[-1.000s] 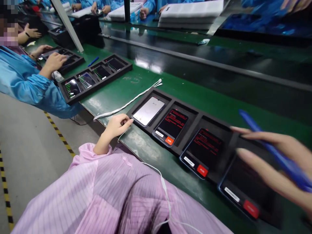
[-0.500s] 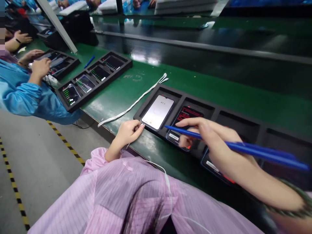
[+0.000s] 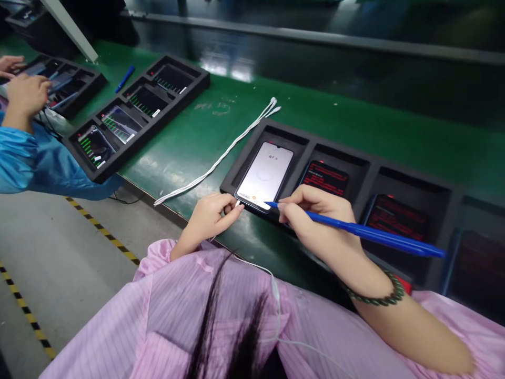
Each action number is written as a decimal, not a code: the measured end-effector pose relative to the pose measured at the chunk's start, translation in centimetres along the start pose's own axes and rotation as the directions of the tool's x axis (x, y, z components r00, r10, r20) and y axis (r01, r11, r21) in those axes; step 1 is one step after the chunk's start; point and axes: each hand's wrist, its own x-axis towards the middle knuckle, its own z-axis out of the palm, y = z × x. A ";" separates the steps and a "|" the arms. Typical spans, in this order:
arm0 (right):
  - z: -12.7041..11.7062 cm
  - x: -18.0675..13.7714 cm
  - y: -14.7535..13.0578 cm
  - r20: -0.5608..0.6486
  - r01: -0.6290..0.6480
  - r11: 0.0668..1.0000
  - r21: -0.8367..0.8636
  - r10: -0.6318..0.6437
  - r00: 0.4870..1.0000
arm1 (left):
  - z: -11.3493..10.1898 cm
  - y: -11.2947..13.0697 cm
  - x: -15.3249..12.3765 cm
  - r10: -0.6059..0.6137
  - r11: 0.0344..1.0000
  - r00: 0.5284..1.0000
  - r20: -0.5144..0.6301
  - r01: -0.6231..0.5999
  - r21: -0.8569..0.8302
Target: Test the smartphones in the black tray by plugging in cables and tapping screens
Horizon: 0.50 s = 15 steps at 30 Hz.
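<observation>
**Pen tip at white-screen phone, green bench**

Right hand point(image 3: 315, 221) pinches a blue pen point(image 3: 374, 236), tip touching the white-screen phone point(image 3: 265, 176) at its near edge. Left hand point(image 3: 211, 218), at 9 o'clock of the phone, pinches a white cable plug point(image 3: 237, 203). The phone lies in the leftmost slot of a black tray point(image 3: 355, 163) on the green bench point(image 3: 205, 137). At 10 o'clock, a second tray point(image 3: 138, 113); beyond, a dark conveyor point(image 3: 315, 63).

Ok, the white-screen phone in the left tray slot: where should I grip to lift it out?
Take the white-screen phone by its near short edge, coming from the bench's front. That end sits raised over the tray lip, beside the left hand and pen tip; the long sides lie close to the slot walls.
</observation>
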 end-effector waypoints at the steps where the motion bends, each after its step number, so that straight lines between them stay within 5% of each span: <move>1: 0.0 0.0 0.0 -0.001 -0.001 1.000 -0.009 0.001 1.000 | -0.1 0.0 0.0 0.002 1.000 1.000 0.016 -0.002 0.001; 15: 0.5 0.1 0.2 0.018 -0.042 0.996 -0.076 0.044 0.999 | -0.4 0.1 0.0 0.033 0.999 0.998 0.044 -0.032 -0.027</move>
